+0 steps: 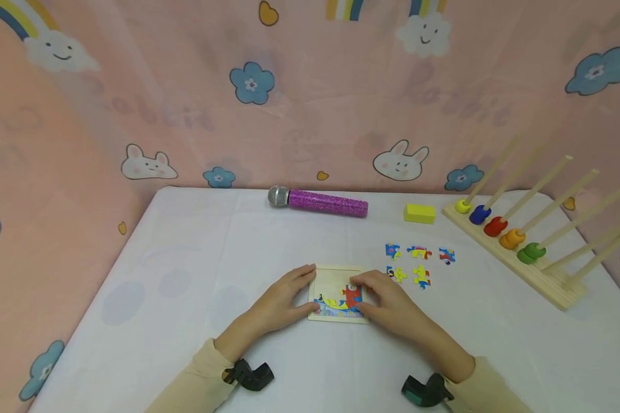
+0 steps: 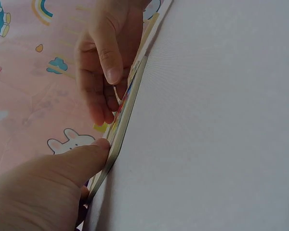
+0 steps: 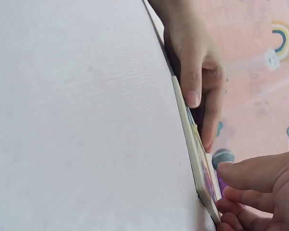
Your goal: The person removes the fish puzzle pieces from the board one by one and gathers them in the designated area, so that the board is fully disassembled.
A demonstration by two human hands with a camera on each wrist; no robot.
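A small wooden puzzle tray (image 1: 336, 276) lies on the table in front of me, bare in its upper part. Colourful fitted pieces (image 1: 333, 310) fill its bottom row. My left hand (image 1: 286, 298) grips the tray's left side, thumb at the lower corner and fingers along the upper edge. At the tray's right side, my right hand (image 1: 392, 301) pinches a red and blue puzzle piece (image 1: 350, 295) between thumb and fingers, low over the row. The left wrist view shows a thin edge at the right thumb (image 2: 114, 72). Several loose puzzle pieces (image 1: 420, 252) lie right of the tray, partly beside the right hand.
A purple glitter microphone (image 1: 328, 203) lies at the table's back edge, with a yellow block (image 1: 419, 214) to its right. On the right stands a wooden peg rack (image 1: 516, 246) with coloured beads and tall rods. A pink patterned cloth (image 1: 320, 115) hangs behind the white table.
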